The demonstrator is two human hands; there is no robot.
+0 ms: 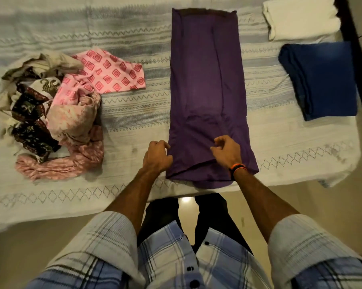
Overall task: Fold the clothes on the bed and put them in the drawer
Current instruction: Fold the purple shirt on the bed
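The purple cloth (207, 90) lies long and flat on the bed (134, 122). Both hands, left hand (157, 156) and right hand (228, 152), pinch its near end. Next, I think, they fold that end away toward the far end.

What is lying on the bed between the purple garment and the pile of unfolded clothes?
Only bare bedsheet. In the head view no item lies between the purple garment and the pile; the left hand grips the garment's near edge.
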